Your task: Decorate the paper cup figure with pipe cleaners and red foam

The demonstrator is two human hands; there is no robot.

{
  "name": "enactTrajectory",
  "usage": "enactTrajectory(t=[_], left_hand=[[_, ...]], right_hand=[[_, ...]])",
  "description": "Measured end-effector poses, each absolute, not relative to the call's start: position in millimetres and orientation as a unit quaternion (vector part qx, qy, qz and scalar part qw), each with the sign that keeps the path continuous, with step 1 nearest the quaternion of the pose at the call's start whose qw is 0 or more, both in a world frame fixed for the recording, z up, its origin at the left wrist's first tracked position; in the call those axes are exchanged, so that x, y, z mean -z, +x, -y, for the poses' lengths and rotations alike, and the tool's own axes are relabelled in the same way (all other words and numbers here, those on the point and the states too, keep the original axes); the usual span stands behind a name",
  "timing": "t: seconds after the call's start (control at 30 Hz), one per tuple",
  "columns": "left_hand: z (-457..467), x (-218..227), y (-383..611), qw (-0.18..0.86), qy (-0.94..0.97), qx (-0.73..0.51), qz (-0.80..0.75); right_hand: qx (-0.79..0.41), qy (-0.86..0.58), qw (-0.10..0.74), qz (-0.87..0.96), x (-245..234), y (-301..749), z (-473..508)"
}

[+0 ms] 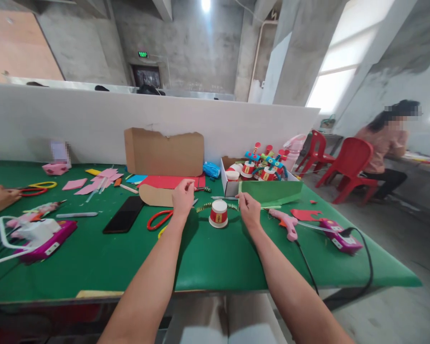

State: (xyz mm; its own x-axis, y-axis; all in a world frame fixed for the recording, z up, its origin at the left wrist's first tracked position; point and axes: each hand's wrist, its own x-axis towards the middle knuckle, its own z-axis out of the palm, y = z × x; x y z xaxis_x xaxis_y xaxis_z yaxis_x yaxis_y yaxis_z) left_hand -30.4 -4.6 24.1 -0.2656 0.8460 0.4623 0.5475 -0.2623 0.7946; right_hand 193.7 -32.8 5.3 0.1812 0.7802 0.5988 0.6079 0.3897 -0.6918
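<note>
The red-and-white paper-cup figure (219, 216), upright just below frame centre, looks part-built, green striped arms (204, 207) on but top bare, between the left hand (183, 198), fingertips pressed together, and the right hand (250, 210), curled, grip unclear.

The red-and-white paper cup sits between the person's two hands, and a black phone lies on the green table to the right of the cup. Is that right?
Not quite: the black phone lies to the left of the cup, as the head view shows. The red-and-white paper cup does sit between the left hand and right hand, and the phone is on the green table.
</note>
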Motion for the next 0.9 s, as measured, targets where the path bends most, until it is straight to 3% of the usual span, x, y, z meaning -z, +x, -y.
enactTrajectory(t=[0.1,0.3,0.4,0.47,0.67,0.9], left_hand=[[-6,-30,-24,0.103,0.642,-0.455,-0.609],[-63,-34,-1,0.012,0.829,-0.134,-0.543],[-85,-24,4,-0.022,0.860,-0.034,-0.508],[-93,-16,4,-0.037,0.862,-0.018,-0.505],[-91,-5,-4,-0.055,0.869,-0.025,-0.491],[-89,-20,-36,-0.058,0.865,-0.080,-0.492]], right_hand=[[-0.096,-0.539,0.540,0.640,-5,189,34],[-0.083,-0.531,0.549,0.639,-6,187,35],[-0.115,-0.501,0.546,0.662,-11,187,43],[-0.167,-0.450,0.511,0.713,-14,185,51],[-0.299,-0.315,0.237,0.869,-9,168,61],[-0.275,-0.359,0.218,0.865,-3,161,57]])
